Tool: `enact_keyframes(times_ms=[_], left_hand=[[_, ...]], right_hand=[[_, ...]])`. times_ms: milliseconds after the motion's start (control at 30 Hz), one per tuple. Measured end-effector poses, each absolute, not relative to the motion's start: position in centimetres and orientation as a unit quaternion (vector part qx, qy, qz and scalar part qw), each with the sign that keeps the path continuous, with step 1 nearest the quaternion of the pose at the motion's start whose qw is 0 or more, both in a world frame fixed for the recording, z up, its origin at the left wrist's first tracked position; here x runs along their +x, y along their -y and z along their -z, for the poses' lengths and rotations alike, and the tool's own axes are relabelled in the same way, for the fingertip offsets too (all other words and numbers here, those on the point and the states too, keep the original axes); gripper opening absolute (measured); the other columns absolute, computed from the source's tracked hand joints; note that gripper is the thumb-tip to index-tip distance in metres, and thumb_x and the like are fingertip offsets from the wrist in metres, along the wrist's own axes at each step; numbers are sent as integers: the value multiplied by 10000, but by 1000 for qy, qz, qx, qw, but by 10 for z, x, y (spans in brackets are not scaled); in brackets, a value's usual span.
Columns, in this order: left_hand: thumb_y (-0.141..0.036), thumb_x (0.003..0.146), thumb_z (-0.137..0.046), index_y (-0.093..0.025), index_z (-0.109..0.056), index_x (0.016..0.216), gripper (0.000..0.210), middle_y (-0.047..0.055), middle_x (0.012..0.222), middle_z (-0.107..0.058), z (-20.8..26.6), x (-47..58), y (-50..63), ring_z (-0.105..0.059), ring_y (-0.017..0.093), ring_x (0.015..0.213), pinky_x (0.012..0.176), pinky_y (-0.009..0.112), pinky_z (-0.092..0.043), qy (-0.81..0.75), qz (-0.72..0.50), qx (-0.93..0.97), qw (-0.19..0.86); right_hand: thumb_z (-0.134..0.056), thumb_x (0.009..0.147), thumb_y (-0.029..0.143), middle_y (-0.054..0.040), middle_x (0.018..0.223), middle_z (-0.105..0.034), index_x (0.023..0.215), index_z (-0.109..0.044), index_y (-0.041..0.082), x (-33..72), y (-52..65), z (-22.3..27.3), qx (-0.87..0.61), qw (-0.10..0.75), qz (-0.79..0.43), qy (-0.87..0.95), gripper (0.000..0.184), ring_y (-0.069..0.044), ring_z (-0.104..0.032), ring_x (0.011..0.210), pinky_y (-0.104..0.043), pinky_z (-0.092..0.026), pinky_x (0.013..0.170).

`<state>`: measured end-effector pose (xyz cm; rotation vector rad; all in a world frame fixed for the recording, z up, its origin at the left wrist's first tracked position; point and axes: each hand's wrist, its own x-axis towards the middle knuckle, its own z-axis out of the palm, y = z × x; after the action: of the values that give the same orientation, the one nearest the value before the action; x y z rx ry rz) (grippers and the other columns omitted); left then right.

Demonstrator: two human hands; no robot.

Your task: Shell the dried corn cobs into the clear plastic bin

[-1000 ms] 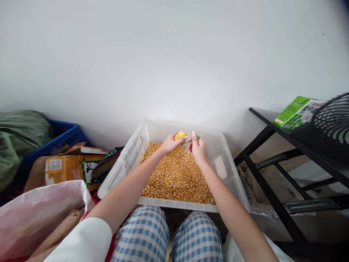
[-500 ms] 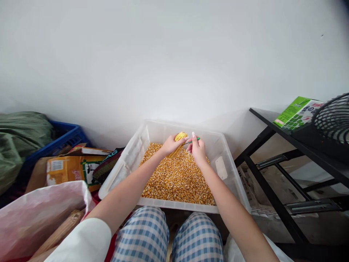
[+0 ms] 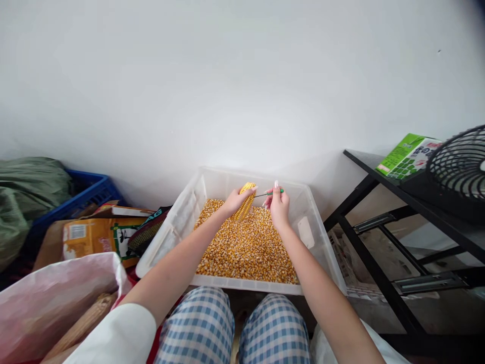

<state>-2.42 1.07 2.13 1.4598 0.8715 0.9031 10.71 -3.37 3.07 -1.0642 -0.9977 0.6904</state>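
Note:
An ear of corn (image 3: 244,203), yellow and tilted, is gripped by my left hand (image 3: 235,200) over the bin. My right hand (image 3: 278,205) is closed round the green handle of a screwdriver (image 3: 270,193), whose thin metal shaft points left at the ear. The shaft's tip is at the cob's right side; whether it touches the kernels I cannot tell. Under both hands loose corn kernels (image 3: 246,253) lie heaped in a clear plastic bin (image 3: 322,242).
Left of the bin stand an open white sack (image 3: 76,273) with bare cobs (image 3: 81,323), an orange package (image 3: 89,237) and a blue crate (image 3: 94,189). To the right, a black metal frame (image 3: 367,253) carries a green box (image 3: 405,156) and a black fan (image 3: 460,164). A white wall rises behind.
My right hand has drawn back to the right with the screwdriver, showing more of its shaft. The ear of corn now stands more upright and more of it shows.

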Motion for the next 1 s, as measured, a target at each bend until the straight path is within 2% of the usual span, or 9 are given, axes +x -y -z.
enact_keyframes(times_ms=[100, 233, 1000], left_hand=[[-610, 667, -527, -154, -507, 844, 489, 29, 582, -564, -19, -25, -14, -584, 195, 508, 487, 309, -465, -367, -371, 571, 634], [-607, 653, -550, -158, -499, 826, 483, 35, 580, -565, -18, -26, -17, -591, 205, 506, 492, 325, -473, -359, -371, 551, 656], [-622, 652, -532, -155, -502, 822, 498, 46, 590, -579, -15, -27, -23, -603, 210, 561, 527, 331, -487, -368, -371, 542, 658]], right_hand=[[-367, 781, 584, 52, 438, -474, 710, -482, 173, 107, 36, -34, -461, 705, -306, 444, 433, -56, -439, 354, -164, -346, 363], [-392, 784, 560, 45, 465, -491, 725, -486, 172, 104, 37, -34, -450, 702, -318, 452, 404, -57, -458, 376, -162, -360, 378], [-404, 798, 524, 31, 510, -547, 757, -502, 172, 99, 42, -36, -450, 692, -299, 479, 367, -68, -500, 413, -183, -416, 444]])
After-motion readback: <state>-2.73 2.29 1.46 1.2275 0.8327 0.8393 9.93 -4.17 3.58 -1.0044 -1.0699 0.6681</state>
